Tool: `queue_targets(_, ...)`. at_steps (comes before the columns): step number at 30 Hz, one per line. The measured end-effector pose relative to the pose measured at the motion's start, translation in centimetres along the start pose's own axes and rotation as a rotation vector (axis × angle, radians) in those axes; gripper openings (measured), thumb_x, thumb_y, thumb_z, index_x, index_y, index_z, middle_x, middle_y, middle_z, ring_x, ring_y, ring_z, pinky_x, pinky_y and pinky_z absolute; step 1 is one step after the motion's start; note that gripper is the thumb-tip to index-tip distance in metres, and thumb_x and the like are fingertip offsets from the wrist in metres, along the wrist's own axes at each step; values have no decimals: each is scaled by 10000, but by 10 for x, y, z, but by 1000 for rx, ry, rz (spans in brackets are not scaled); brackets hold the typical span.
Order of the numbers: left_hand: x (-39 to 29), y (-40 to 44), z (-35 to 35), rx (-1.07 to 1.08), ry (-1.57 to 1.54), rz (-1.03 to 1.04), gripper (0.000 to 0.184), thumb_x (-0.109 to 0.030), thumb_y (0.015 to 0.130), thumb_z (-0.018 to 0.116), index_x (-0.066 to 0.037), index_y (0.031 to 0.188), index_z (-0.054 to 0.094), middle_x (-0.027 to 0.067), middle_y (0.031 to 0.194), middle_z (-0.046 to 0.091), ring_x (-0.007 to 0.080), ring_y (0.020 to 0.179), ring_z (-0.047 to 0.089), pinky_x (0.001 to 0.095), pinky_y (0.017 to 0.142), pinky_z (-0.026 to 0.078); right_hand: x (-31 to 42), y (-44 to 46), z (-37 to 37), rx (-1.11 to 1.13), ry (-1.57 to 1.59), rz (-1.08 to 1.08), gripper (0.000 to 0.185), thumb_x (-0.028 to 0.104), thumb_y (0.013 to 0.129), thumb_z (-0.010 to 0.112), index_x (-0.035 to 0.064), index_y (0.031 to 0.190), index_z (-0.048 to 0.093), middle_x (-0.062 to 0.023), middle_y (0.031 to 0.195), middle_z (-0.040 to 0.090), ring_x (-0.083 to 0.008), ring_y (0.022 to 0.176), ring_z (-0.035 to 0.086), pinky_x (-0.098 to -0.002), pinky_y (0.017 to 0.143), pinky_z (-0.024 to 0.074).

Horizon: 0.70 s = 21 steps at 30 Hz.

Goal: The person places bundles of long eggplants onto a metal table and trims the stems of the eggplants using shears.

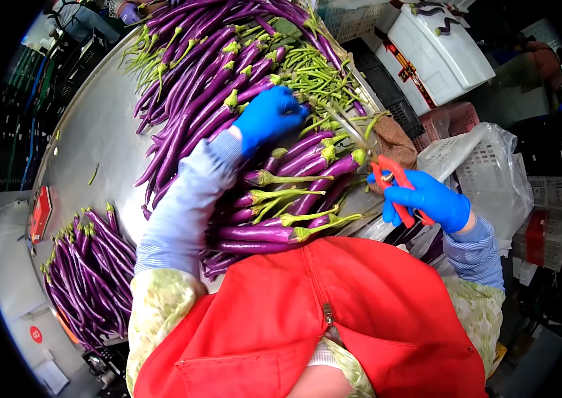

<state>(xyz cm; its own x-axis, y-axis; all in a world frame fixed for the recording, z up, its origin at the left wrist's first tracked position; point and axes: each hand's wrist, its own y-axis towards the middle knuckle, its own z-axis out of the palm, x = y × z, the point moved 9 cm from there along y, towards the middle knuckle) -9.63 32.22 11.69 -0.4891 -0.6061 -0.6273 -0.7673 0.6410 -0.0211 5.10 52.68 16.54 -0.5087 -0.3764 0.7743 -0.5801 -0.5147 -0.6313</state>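
Note:
My left hand [271,116], in a blue glove, is closed over the pile of long purple eggplants [191,113], with its fingers curled around an eggplant that the glove mostly hides. In my right hand [437,199], also gloved in blue, are red-handled scissors [394,171]. Their blades point up and left, toward my left hand, and look blurred. A heap of cut green stems [317,69] lies just beyond the left hand. Closer to my body, several eggplants with long green stems [294,194] lie with the stem ends facing right.
A metal table [98,156] carries the eggplants. Another eggplant bunch [92,278] lies at its left end. To the right are a brown cloth [394,142], a white foam box [437,56], a pink basket [450,123] and a plastic-lined white crate [493,172]. Another person's gloved hand [130,12] shows at the top.

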Motion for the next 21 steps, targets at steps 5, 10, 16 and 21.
queue_targets(5,-14,-50,-13,-278,300,104,212,-245,795,651,-168,986,697,160,1230,552,345,1075,549,383,912,451,-5,8,12,107,-108,184,369,303,910,545,-19,1089,537,-111,715,644,-159,644,624,-289,613,497)
queue_targets(10,-3,-60,-4,-207,423,50,251,-273,804,628,-211,1040,686,194,1352,446,387,1206,449,456,983,384,34,24,9,135,-385,337,426,364,863,561,-52,953,572,-159,692,639,-213,589,650,-322,509,516)
queue_targets(16,-2,-80,0,-273,264,133,356,-249,798,653,-208,1151,629,225,1421,343,431,1257,374,493,1018,327,64,31,7,240,-561,587,373,320,865,582,-51,889,615,-150,684,656,-198,542,639,-304,503,517)
queue_targets(21,1,-77,2,-281,254,29,327,-248,785,665,-211,1109,649,191,1433,345,399,1284,352,502,1037,297,85,40,10,242,-725,702,324,274,865,582,-51,869,594,-174,676,649,-220,551,648,-328,506,533)
